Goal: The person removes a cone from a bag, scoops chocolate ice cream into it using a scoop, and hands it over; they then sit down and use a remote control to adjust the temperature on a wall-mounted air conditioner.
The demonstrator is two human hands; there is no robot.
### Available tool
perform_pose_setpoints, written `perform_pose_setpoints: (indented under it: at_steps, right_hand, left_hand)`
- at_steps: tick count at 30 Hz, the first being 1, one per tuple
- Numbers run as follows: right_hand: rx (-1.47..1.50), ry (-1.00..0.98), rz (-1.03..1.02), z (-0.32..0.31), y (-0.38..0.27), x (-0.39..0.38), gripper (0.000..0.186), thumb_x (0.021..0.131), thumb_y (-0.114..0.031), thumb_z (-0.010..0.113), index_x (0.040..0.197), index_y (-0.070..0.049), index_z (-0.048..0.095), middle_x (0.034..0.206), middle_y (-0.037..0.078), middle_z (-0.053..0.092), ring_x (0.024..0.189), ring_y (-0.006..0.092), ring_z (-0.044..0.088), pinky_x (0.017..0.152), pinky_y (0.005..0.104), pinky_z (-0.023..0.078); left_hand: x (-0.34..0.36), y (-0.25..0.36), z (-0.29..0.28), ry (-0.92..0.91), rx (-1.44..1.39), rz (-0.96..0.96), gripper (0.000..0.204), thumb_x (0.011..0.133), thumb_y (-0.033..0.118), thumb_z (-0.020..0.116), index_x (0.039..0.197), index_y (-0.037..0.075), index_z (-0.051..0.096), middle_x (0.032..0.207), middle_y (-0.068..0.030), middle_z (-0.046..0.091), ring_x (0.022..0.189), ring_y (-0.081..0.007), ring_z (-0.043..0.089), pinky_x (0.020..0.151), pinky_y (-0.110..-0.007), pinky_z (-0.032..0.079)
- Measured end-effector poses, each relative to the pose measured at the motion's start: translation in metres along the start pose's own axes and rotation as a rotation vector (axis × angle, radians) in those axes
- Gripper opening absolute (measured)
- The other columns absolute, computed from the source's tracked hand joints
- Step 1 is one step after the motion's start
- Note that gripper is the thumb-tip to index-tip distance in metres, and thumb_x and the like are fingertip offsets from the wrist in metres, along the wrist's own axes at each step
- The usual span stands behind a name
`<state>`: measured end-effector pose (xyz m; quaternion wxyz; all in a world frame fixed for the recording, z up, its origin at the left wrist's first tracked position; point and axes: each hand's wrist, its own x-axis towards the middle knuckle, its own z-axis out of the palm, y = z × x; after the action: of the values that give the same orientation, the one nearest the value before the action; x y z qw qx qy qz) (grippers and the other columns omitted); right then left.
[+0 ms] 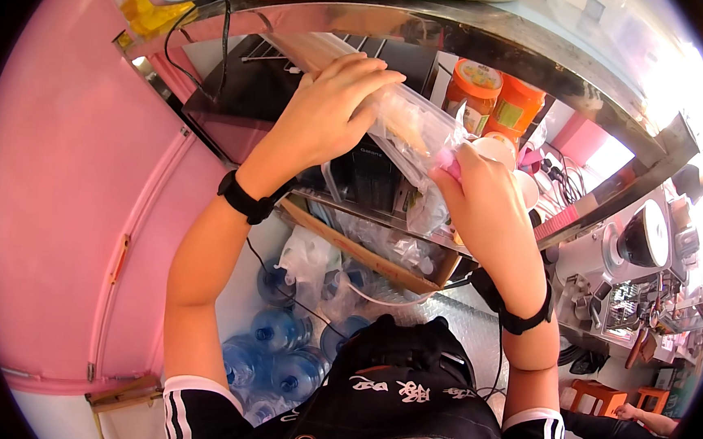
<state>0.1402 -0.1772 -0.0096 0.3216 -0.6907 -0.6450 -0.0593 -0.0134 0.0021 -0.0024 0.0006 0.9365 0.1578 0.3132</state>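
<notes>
A long clear plastic sleeve [412, 114] lies slantwise across the metal shelf opening, from upper left to lower right. What is packed inside it is hard to make out; part looks pale and beige. My left hand [326, 112] grips the sleeve from above, fingers stretched over it and thumb along the near side. At the lower right end, my right hand [487, 200] is closed on the crinkled plastic, with something pink [448, 163] at its fingertips. Just beyond that hand are orange-lidded jars [473, 93] and pale round cups [499, 148].
The metal counter edge [430, 25] runs above my hands. Below the shelf stand a cardboard box [358, 244] of plastic packaging and several blue water bottles [279, 329]. A pink door [67, 200] is at left; at right are a coffee grinder [602, 245] and a seated person [630, 431].
</notes>
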Motion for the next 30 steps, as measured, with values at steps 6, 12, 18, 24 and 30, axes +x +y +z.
perform_pose_setpoints:
  at_steps: [6,12,18,24,30]
  right_hand:
    - [0.137,0.063,-0.025,0.011,0.001,0.01,0.025,0.086,-0.015,0.059,0.083,0.008,0.053,0.072,0.026,0.06,0.071,0.0448,0.059,0.066,0.0476,0.048]
    - [-0.04,0.043,-0.114,0.038,-0.005,0.033,0.023,0.09,-0.013,0.053,0.074,0.002,0.06,0.068,0.02,0.061,0.067,0.0353,0.063,0.062,0.042,0.05]
    - [-0.252,0.063,-0.191,0.036,-0.002,0.027,0.013,0.083,-0.006,0.056,0.072,-0.001,0.061,0.067,0.016,0.061,0.064,0.03,0.064,0.06,0.038,0.051]
    - [-0.145,-0.021,-0.097,0.013,-0.004,0.014,0.008,0.079,-0.003,0.059,0.084,0.004,0.058,0.075,0.019,0.061,0.07,0.0327,0.064,0.062,0.0396,0.051]
    - [0.088,0.077,-0.021,0.007,0.009,0.009,0.017,0.078,-0.003,0.06,0.092,0.002,0.053,0.087,0.021,0.06,0.079,0.0401,0.061,0.067,0.0454,0.049]
  left_hand:
    - [0.002,0.0,0.0,0.011,-0.004,-0.013,0.038,0.085,0.013,0.054,0.123,0.014,0.057,0.128,-0.0107,0.054,0.123,-0.0301,0.046,0.099,-0.044,0.036]
    - [0.01,0.005,0.004,-0.012,-0.039,0.008,0.036,0.087,0.02,0.052,0.121,0.011,0.058,0.126,-0.0114,0.055,0.122,-0.03,0.046,0.099,-0.044,0.036]
    - [0.008,0.004,0.005,-0.002,0.033,-0.004,0.039,0.087,0.019,0.052,0.125,0.012,0.055,0.128,-0.0122,0.054,0.123,-0.0303,0.046,0.099,-0.044,0.035]
    - [0.011,-0.001,0.003,-0.025,0.06,0.016,0.043,0.085,0.02,0.057,0.128,0.014,0.053,0.132,-0.0131,0.05,0.127,-0.0307,0.041,0.099,-0.044,0.035]
    - [-0.006,0.019,-0.017,0.206,-0.014,-0.055,0.042,0.08,0.037,0.067,0.106,0.006,0.055,0.112,-0.0132,0.055,0.109,-0.0327,0.051,0.09,-0.046,0.038]
